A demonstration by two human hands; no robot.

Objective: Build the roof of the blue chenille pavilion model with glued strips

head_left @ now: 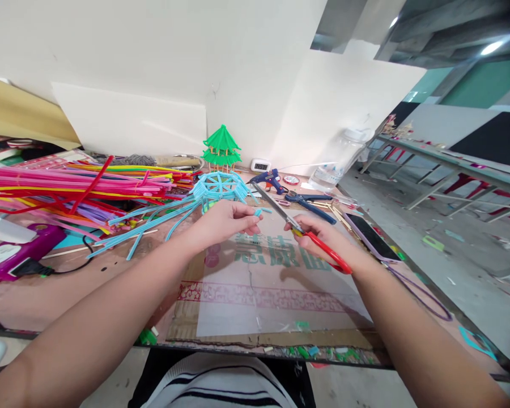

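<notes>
My left hand pinches a short light-blue piece of pipe cleaner between thumb and fingers, above the cardboard. In my right hand is a pair of scissors with red handles, its blades pointing up and left, apart from the blue piece. Behind my left hand stands a small pavilion model with a green two-tier roof and a light-blue ring base. Beneath both hands lies a printed cardboard sheet with a clear film on top.
Bundled colourful pipe cleaners fill the left side, near a purple device with a cord. A blue glue gun, pliers, a phone and a clear water jug stand or lie at the right. Green scraps line the front edge.
</notes>
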